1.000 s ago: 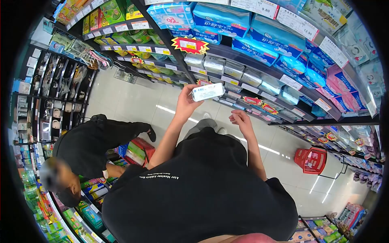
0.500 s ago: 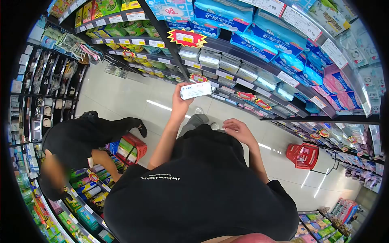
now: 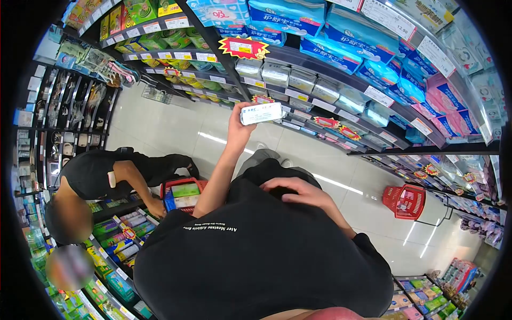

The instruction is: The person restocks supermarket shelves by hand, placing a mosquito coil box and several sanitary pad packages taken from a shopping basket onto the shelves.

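My left hand (image 3: 238, 128) is closed round one end of a small white pack with blue ABC lettering (image 3: 261, 113), likely sanitary pads. It is raised in front of the shelf, printed side towards me. Just behind it stands a row of silvery packs (image 3: 303, 80) on a shelf. My right hand (image 3: 301, 191) is by the front of my black shirt (image 3: 261, 256), fingers stretched out and nothing in them. Whether its fingertips touch the cloth I cannot tell.
Blue packs of pads (image 3: 288, 16) fill the upper shelves. A red basket (image 3: 406, 201) stands on the floor to my right. On my left a person in black (image 3: 96, 176) bends over low shelves beside another red basket (image 3: 184, 191).
My right hand has moved left and in towards my shirt. The white pack stays in my left hand, nearly still. The other person has shifted and reaches towards the low shelf.
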